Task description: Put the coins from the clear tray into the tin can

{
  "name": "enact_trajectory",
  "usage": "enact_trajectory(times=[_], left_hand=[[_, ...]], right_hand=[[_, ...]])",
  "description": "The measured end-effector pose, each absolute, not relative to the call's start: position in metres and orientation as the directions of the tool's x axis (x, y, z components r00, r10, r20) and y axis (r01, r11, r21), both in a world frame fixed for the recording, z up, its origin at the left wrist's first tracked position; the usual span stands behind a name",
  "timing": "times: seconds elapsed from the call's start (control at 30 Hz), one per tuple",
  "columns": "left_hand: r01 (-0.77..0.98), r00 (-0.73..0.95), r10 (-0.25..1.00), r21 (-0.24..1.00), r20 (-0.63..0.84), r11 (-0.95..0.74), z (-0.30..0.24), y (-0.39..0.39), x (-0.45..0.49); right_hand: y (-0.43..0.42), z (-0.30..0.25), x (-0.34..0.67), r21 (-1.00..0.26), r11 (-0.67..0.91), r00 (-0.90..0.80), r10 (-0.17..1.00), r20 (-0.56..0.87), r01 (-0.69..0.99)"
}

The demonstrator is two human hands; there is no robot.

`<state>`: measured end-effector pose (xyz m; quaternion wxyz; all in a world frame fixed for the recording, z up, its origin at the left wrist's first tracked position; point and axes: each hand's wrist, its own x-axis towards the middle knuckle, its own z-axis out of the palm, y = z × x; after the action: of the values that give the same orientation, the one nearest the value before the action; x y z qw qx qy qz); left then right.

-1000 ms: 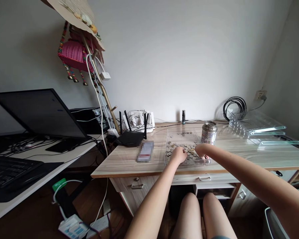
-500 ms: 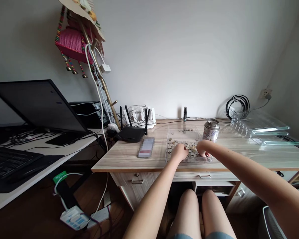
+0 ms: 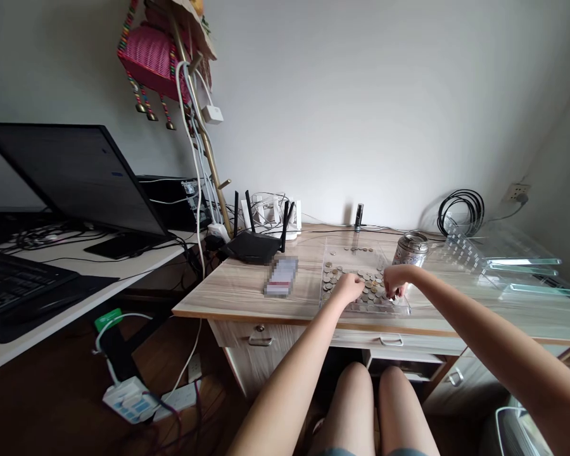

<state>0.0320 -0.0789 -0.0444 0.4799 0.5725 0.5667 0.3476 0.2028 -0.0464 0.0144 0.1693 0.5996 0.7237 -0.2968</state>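
Observation:
Many small coins (image 3: 331, 277), silvery with a few yellowish, lie scattered in a shallow clear plastic tray (image 3: 323, 253) on the desk. My left hand (image 3: 350, 289) rests low over the coins in the middle of the tray, its fingers curled together; anything in them is too small to make out. At the tray's right side my right hand (image 3: 396, 281) points down with fingers closed, a pale glint at their tips that I cannot identify. Just behind it stands a patterned metal can (image 3: 414, 247), its lower part hidden by the hand and wrist.
Left of the tray lies a blurred phone-like item (image 3: 282, 277), with a black router (image 3: 254, 246) behind it. Clear stacked trays (image 3: 522, 261) and coiled black cable (image 3: 460, 213) sit at the right. A small dark bottle (image 3: 358, 217) stands near the wall.
The camera view has tilted slightly, shifting the desk in the frame. My right hand's fingers have drawn together a little at the tray's right side; the left hand stays over the coins.

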Motion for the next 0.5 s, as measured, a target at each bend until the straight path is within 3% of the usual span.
enact_trajectory(times=[0.1, 0.17, 0.27, 0.37, 0.5], left_hand=[[0.119, 0.181, 0.963, 0.976, -0.199, 0.18, -0.036, -0.074, 0.034], [-0.102, 0.276, 0.932, 0.957, -0.236, 0.272, -0.031, -0.074, 0.035], [-0.561, 0.418, 0.874, 0.687, -0.247, 0.462, -0.026, -0.075, 0.033], [-0.773, 0.315, 0.898, 0.466, -0.306, 0.43, -0.022, -0.073, 0.028], [-0.848, 0.155, 0.914, 0.425, -0.374, 0.317, -0.021, -0.068, 0.019]], right_hand=[[-0.044, 0.033, 0.197, -0.395, 0.134, -0.317, 0.838, -0.445, 0.909], [-0.042, 0.041, 0.183, -0.485, 0.2, -0.381, 0.871, -0.311, 0.852], [-0.043, 0.047, 0.155, -0.53, 0.293, -0.434, 0.886, -0.162, 0.796], [-0.047, 0.05, 0.135, -0.543, 0.365, -0.467, 0.883, -0.056, 0.756], [-0.051, 0.047, 0.129, -0.566, 0.449, -0.461, 0.877, 0.133, 0.692]])
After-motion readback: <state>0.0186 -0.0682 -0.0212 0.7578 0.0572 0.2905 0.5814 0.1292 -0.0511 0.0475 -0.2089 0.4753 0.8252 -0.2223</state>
